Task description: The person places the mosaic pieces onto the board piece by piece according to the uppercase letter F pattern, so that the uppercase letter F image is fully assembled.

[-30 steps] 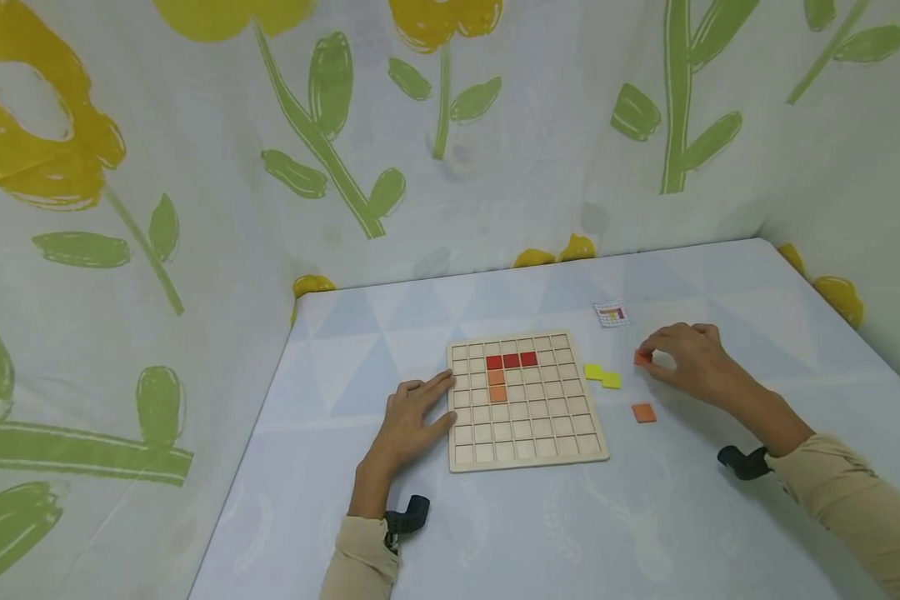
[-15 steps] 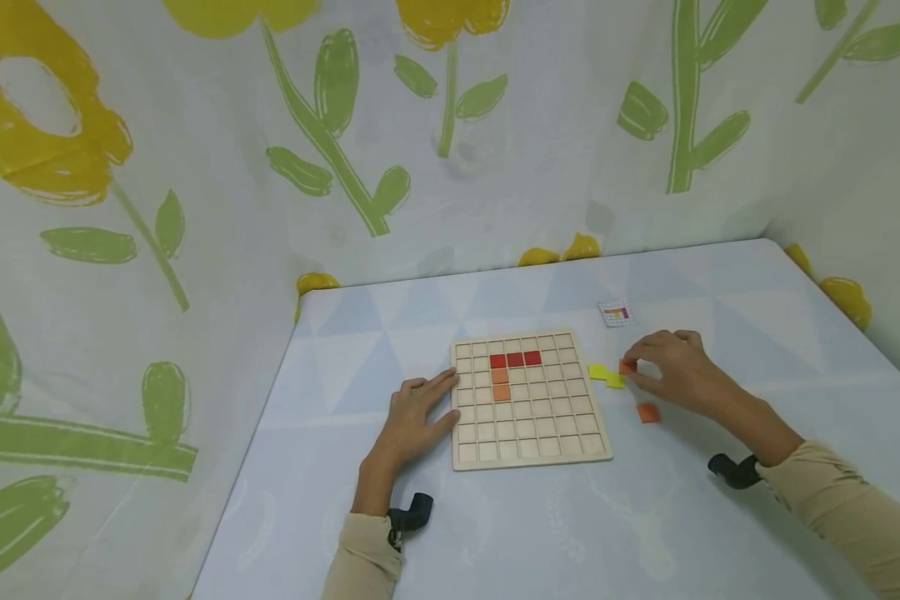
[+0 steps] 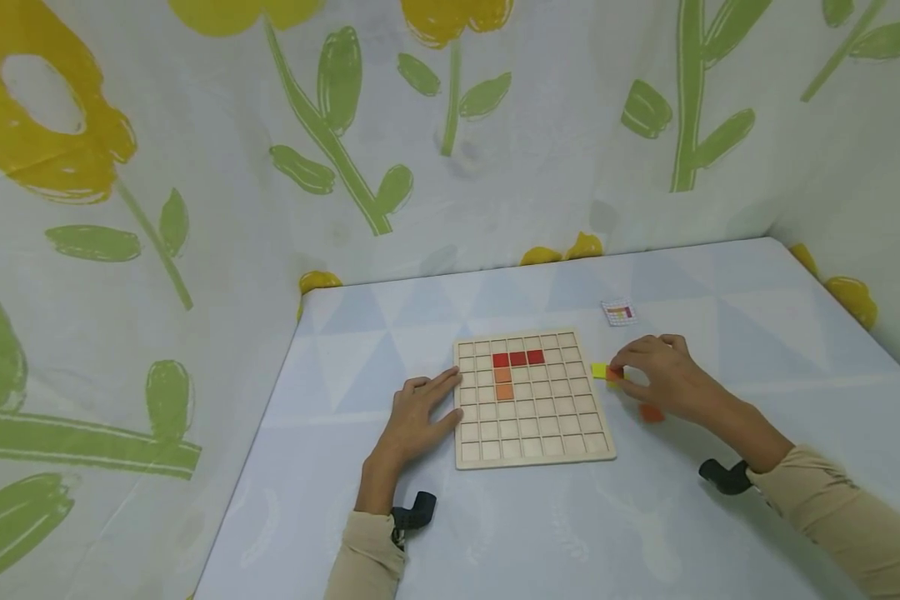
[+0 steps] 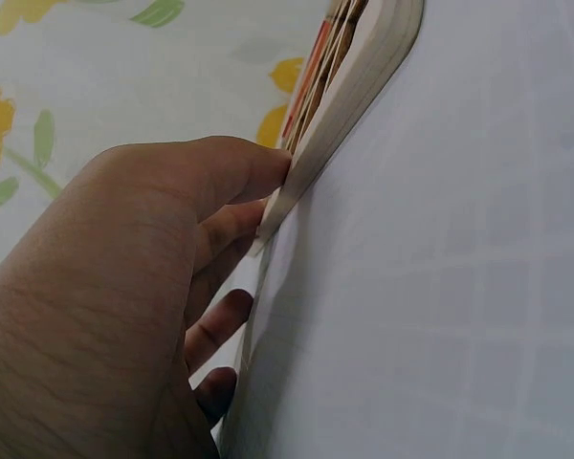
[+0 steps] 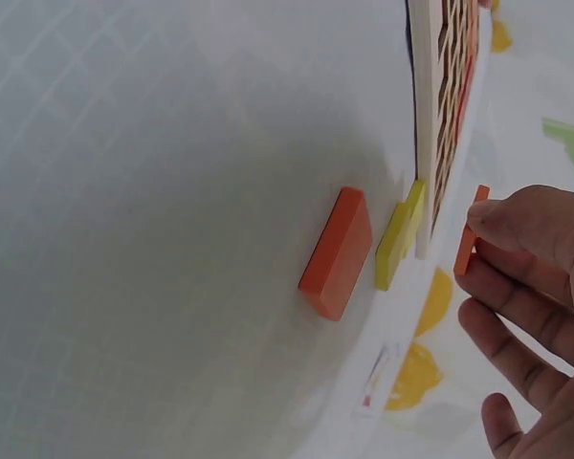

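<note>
A wooden grid board (image 3: 532, 425) lies on the table, with a row of red tiles (image 3: 518, 358) and two orange tiles (image 3: 503, 383) set in its squares. My left hand (image 3: 417, 415) touches the board's left edge with thumb and fingertips, fingers fairly straight. Between thumb and fingers my right hand (image 3: 663, 377) pinches an orange tile (image 5: 473, 229), raised above the table just right of the board. Beneath it, two yellow tiles (image 5: 400, 239) lie beside the board's right edge, partly covered in the head view. Another orange tile (image 5: 340, 253) rests on the table nearer me.
A small printed pattern card (image 3: 618, 312) lies behind the right hand. The pale blue patterned table (image 3: 540, 533) meets a flower-print cloth (image 3: 510, 200) at the back and sides. Each wrist wears a black camera mount (image 3: 416, 510).
My right hand has moved left toward the board, carrying the orange tile from the right of the yellow tiles to over them. The left hand stays at the board's edge.
</note>
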`<move>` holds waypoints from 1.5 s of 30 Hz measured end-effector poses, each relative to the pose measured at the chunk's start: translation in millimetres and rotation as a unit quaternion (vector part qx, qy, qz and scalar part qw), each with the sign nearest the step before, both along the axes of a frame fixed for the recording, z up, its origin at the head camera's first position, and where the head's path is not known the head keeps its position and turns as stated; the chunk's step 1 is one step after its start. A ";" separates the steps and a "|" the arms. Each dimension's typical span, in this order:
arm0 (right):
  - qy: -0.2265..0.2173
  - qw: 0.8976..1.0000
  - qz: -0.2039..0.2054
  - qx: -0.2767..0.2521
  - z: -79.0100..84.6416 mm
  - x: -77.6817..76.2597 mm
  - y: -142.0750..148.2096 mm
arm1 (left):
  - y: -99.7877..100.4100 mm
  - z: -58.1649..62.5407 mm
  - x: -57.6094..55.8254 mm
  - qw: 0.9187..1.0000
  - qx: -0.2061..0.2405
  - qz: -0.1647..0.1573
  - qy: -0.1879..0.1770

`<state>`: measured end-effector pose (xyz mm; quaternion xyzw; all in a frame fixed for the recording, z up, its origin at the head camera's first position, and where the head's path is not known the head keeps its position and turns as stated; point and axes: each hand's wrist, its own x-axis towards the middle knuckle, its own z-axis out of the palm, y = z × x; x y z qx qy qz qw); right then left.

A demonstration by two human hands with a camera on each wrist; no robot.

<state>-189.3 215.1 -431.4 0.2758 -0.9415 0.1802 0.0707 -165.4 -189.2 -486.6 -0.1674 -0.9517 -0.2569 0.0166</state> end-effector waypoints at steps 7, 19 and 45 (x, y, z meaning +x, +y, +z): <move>0.017 1.000 0.016 -0.008 2.5 2.5 -10.2 | 0.2 1.6 -0.7 1.000 -0.009 -0.004 -0.004; 0.015 0.999 0.040 -0.015 -0.7 1.2 -29.1 | -0.6 2.0 -0.6 1.000 -0.011 -0.004 -0.010; 0.043 0.994 0.101 -0.026 -7.2 -1.9 -64.5 | -1.4 1.9 -1.0 1.000 -0.013 -0.002 -0.005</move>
